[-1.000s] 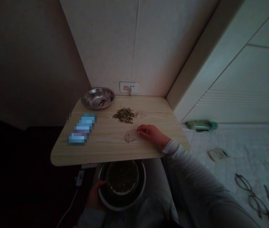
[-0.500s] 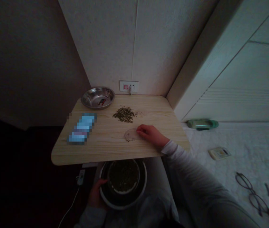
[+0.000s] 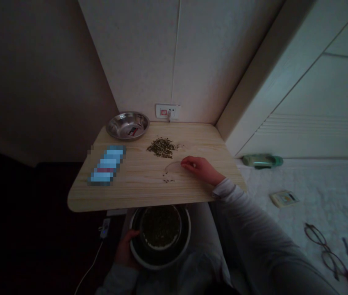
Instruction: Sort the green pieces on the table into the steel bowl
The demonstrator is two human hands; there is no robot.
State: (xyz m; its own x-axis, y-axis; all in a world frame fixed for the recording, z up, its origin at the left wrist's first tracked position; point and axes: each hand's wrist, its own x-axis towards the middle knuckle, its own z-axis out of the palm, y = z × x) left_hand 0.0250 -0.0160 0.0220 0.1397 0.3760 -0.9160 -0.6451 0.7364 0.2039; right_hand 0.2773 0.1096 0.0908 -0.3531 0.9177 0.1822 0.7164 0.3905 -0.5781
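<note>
Right hand (image 3: 202, 170): fingertips pinched together at the right edge of a thin clear disc (image 3: 174, 166), just above the tabletop (image 3: 130, 190). Its outline is faint in this light; I cannot tell whether the far edge touches the wood. A few loose grains (image 3: 168, 180) lie at its near side, and a dark green heap of grains (image 3: 162, 147) sits farther back, apart from my fingers.

Left hand (image 3: 127, 248): closed on the left side of a pale-rimmed bowl (image 3: 155, 267) at my lap, thumb over the rim, fingers underneath hidden. Inside it stands a smaller round vessel holding a dark grainy mass (image 3: 161, 225).

Handling, judged by eye: the disc looks light, smooth and slightly flexible, probably plastic; an edge pinch suits it, though pressing hard might bow it or let it slip. Grains seem dry, hard and tiny, likely to roll or scatter if flicked; better moved by a flat edge than gripped singly. The bowl, being loaded, should weigh more; the best hold is at the rim with support below, kept level because the inner vessel may slide.
</note>
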